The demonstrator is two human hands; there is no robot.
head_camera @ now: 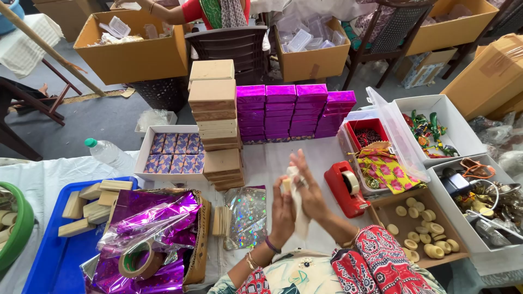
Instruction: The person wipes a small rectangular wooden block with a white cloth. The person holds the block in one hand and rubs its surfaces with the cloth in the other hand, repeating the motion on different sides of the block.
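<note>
Here, from the left: a blue tray (41,256) holds plain wooden blocks (87,207), and beside it a basket (200,239) carries crumpled purple foil (152,223) with a tape roll (136,260) resting on top. Behind these stand a white box of patterned packets (173,152), a tall stack of wooden boxes (215,122) and 4 columns of purple-wrapped boxes (294,111).

At centre, above the bench (261,163), the left hand (283,209) and right hand (310,190) are raised and pressed close together, fingers up. They pinch a small pale block (286,184) with a strip of white wrap (299,218) between them; which fingers bear the load is probably not resolvable here.

Risk: the block is small and held at the fingertips only. Any loosening of the pinch could drop it onto the holographic sheet (248,215) below.

To the right sit a red tape dispenser (346,188) and a tray of wooden rings (419,234).
</note>
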